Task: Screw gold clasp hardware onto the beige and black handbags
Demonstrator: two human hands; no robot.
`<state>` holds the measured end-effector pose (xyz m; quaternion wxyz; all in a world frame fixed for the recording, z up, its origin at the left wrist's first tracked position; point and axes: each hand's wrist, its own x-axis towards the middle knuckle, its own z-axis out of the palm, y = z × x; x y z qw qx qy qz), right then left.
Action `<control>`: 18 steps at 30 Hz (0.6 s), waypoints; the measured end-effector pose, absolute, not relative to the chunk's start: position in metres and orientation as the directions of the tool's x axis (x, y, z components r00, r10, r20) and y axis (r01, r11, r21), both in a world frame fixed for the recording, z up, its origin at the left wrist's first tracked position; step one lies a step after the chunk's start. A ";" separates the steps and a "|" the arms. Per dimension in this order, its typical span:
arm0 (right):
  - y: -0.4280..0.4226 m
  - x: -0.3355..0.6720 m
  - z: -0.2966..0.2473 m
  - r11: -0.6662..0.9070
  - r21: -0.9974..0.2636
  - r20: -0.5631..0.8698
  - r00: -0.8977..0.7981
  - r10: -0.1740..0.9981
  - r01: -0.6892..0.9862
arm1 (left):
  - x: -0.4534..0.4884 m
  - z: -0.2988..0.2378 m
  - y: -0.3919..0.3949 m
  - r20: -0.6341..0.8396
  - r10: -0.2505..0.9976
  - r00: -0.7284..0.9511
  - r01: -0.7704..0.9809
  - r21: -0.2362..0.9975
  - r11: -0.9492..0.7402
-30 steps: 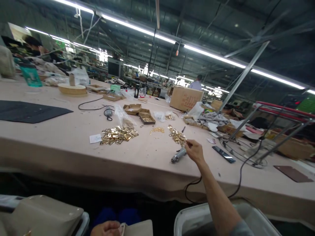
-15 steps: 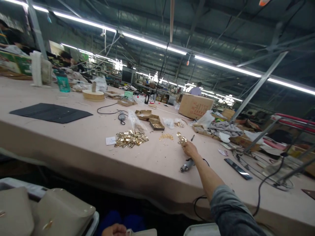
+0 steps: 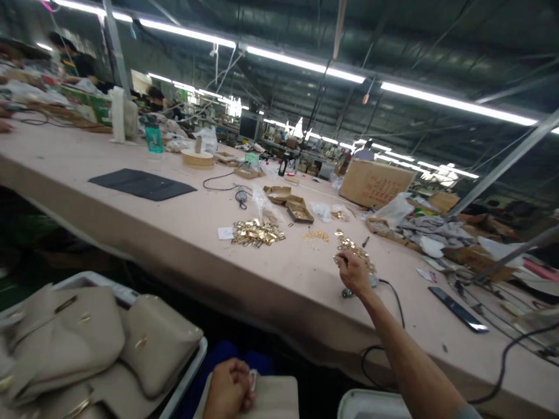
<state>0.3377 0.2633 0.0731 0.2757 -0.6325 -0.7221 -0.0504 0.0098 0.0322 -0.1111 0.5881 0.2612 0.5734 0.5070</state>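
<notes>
My right hand (image 3: 353,272) is over the table, fingertips pinched round a small gold metal fitting (image 3: 337,259). Right behind it lies a loose pile of gold fittings (image 3: 351,247), and a grey power screwdriver (image 3: 348,293) is partly hidden beneath the hand. Low in the view, my left hand (image 3: 229,387) is closed, fingers curled at a beige leather bag (image 3: 277,396) over my lap. A small shiny piece (image 3: 253,379) shows by those fingers; whether it is fixed to the bag I cannot tell.
A bin (image 3: 201,349) of beige bags (image 3: 82,331) stands at left. On the table are a heap of gold plates (image 3: 257,233), small gold bits (image 3: 316,235), small open boxes (image 3: 299,210), a black sheet (image 3: 142,184), a phone (image 3: 457,309) and a carton (image 3: 375,183). A cord (image 3: 398,302) hangs over the edge.
My right hand has drawn back from the small gold pile, with a fitting now visible at its fingertips. My left hand and the beige bag have come further into view as the camera turned left.
</notes>
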 end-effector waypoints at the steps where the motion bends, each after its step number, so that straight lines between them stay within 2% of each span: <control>1: 0.255 0.325 0.063 0.294 -0.303 0.492 -0.115 0.863 0.907 | 0.012 -0.111 0.031 -0.412 0.895 -0.169 -0.290 0.889 0.355; 4: 0.234 0.298 0.041 0.532 -0.350 0.514 -0.317 0.797 0.771 | 0.013 -0.113 0.030 -0.418 0.889 -0.186 -0.248 0.896 0.370; 6: 0.227 0.293 0.038 0.570 -0.363 0.457 -0.392 0.798 0.737 | 0.012 -0.114 0.029 -0.418 0.887 -0.197 -0.237 0.898 0.371; 11: 0.234 0.307 0.060 0.494 -0.350 0.448 -0.321 0.834 0.796 | 0.010 -0.117 0.028 -0.384 0.907 -0.171 -0.226 0.912 0.343; 15: 0.241 0.306 0.069 0.463 -0.388 0.227 -0.404 0.886 0.797 | 0.013 -0.124 0.029 -0.384 0.903 -0.192 -0.238 0.911 0.337; 18: 0.239 0.299 0.068 0.436 -0.389 0.134 -0.418 0.898 0.812 | 0.014 -0.129 0.028 -0.371 0.905 -0.209 -0.244 0.916 0.320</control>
